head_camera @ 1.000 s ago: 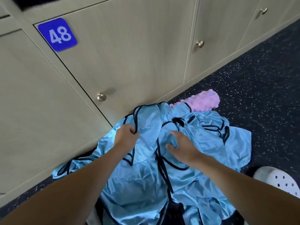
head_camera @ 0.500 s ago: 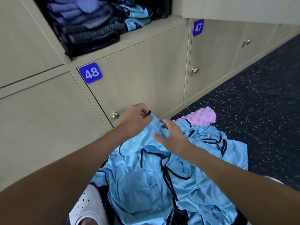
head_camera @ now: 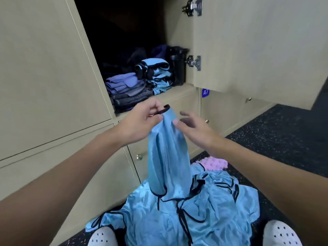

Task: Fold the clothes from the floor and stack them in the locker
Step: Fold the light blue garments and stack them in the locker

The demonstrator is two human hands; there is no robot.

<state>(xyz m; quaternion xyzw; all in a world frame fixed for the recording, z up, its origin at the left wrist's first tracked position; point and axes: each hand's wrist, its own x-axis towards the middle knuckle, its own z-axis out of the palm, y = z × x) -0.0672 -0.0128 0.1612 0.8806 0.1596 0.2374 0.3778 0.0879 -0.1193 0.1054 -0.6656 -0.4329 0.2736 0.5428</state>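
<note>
Beige lockers stand ahead, one open locker [head_camera: 179, 89] holding folded stacks beyond my fingers. My left hand [head_camera: 142, 121] pinches the black-trimmed edge of a blue garment [head_camera: 166, 153], lifting it clear of the pile [head_camera: 204, 219] on the floor below. My right hand [head_camera: 193, 128] hangs spread beside it, probably to find the opposite edge.

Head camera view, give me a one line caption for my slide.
Left hand lifts a light blue jersey from the floor pile, right hand open beside it, before the open locker.
</note>
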